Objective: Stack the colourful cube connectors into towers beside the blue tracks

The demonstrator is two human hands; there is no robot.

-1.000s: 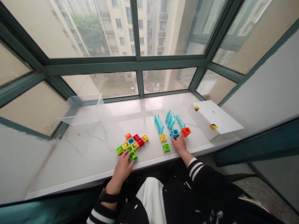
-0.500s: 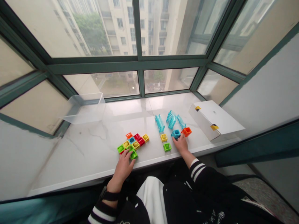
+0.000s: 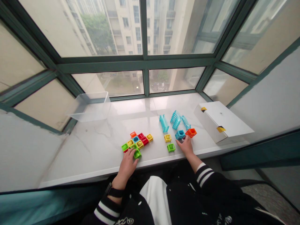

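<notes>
Step seemed grasping blue cube (image 3: pixel 179 134), centre-right | right hand (image 3: pixel 186 147) beside it, pinch unclear | left hand (image 3: pixel 127 163) lay spread over green cubes (image 3: pixel 137 154), lower centre | next likely called for firm hold

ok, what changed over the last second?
Right hand eased back slightly from the blue block; contact now unclear. The view shifted, putting everything further right in frame. Left hand stayed at the green blocks; the turquoise pieces look unmoved.
</notes>
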